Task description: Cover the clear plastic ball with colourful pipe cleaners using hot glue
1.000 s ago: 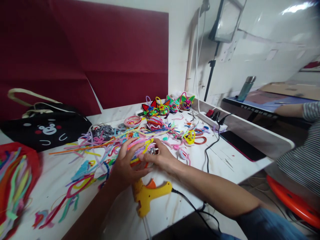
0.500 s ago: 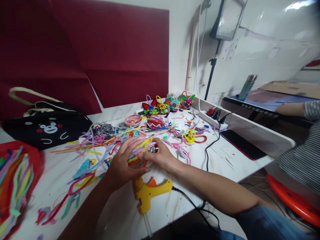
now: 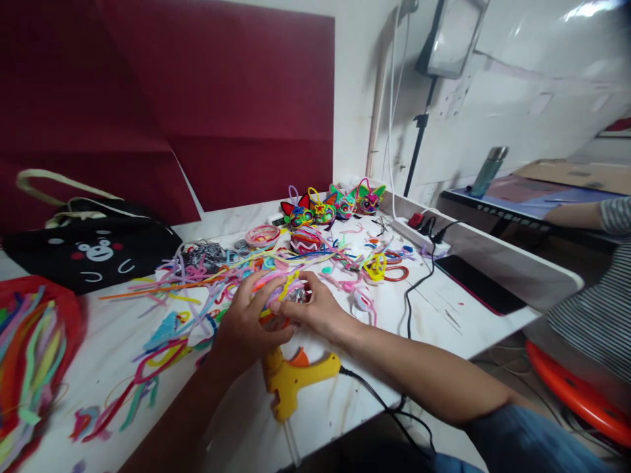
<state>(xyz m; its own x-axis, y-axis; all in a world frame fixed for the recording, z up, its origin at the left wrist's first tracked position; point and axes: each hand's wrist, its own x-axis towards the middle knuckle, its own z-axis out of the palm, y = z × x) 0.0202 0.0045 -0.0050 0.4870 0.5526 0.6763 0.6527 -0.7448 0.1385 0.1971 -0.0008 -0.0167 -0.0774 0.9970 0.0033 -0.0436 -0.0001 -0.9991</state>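
Observation:
Between my two hands is a rounded craft piece [image 3: 286, 293] wound with pink, purple and yellow pipe cleaners; a shiny silvery part shows at its right side. My left hand [image 3: 249, 315] curves round its left side, thumb underneath. From the right, my right hand [image 3: 315, 305] grips it with thumb and fingers. Much of the piece is hidden by my fingers. Just below the hands, a yellow hot glue gun [image 3: 300, 381] lies on the white table, a clear glue stick [image 3: 290, 443] poking out of its back end.
Loose pipe cleaners [image 3: 207, 289] and scraps litter the table. Several finished colourful animal heads [image 3: 345, 203] stand at the back. A black phone [image 3: 480, 284], a power strip [image 3: 419, 236] and the gun's cable are at right. A black bag [image 3: 93, 253] sits left; a person in stripes [image 3: 596, 309] sits right.
The fingers of my left hand have shifted slightly on the craft piece, the thumb drawing in closer to it. My right hand stays nearly still, and the glue gun has not moved.

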